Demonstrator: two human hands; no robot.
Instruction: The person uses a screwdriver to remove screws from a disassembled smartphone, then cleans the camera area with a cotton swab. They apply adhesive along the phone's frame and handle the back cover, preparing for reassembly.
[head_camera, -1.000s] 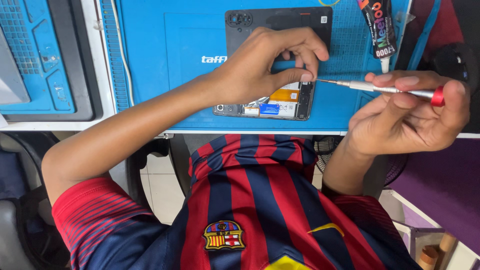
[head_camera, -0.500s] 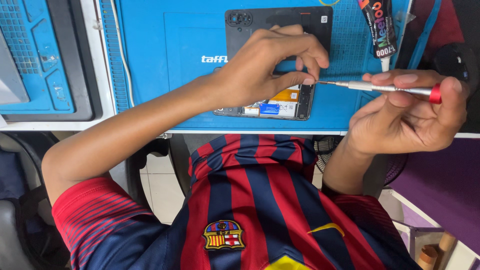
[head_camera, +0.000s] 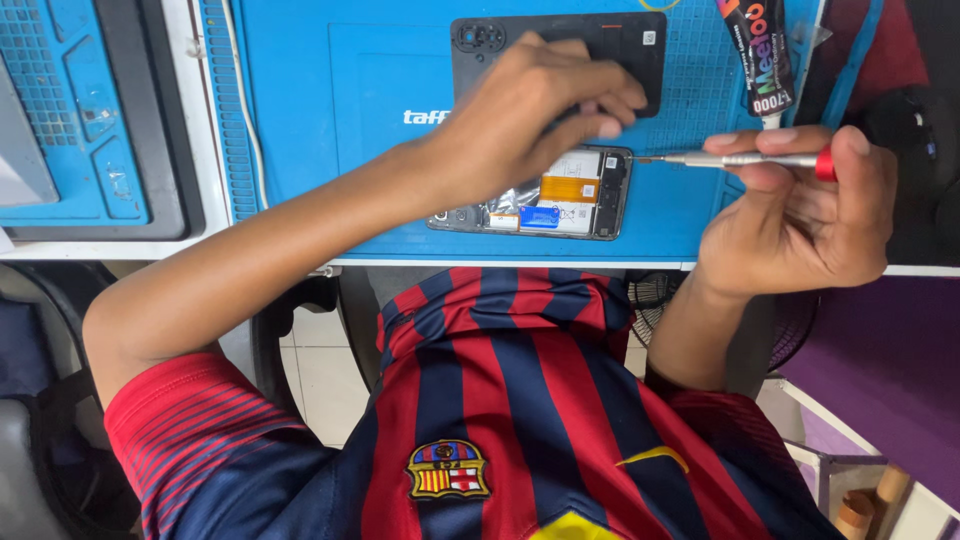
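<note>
An opened phone (head_camera: 572, 198) lies on a blue work mat (head_camera: 330, 150), its battery, orange flex strip and circuit boards showing. My left hand (head_camera: 530, 120) rests over its upper left part, with the fingers curled and pressing on it. Above it, partly under that hand, lies the black back cover (head_camera: 640, 45) with its camera cut-out. My right hand (head_camera: 800, 230) grips a slim silver screwdriver (head_camera: 730, 159) with a red end cap. The screwdriver lies level, with its tip at the phone's right edge.
A black glue tube (head_camera: 755, 50) lies on the mat above my right hand. A second blue mat in a dark tray (head_camera: 80, 120) sits at the far left, with a white cable (head_camera: 245, 100) beside it. The table's front edge (head_camera: 300, 262) runs just below the phone.
My left fingers have drawn back a little, uncovering more of the phone's inside. The screwdriver stays at the phone's right edge.
</note>
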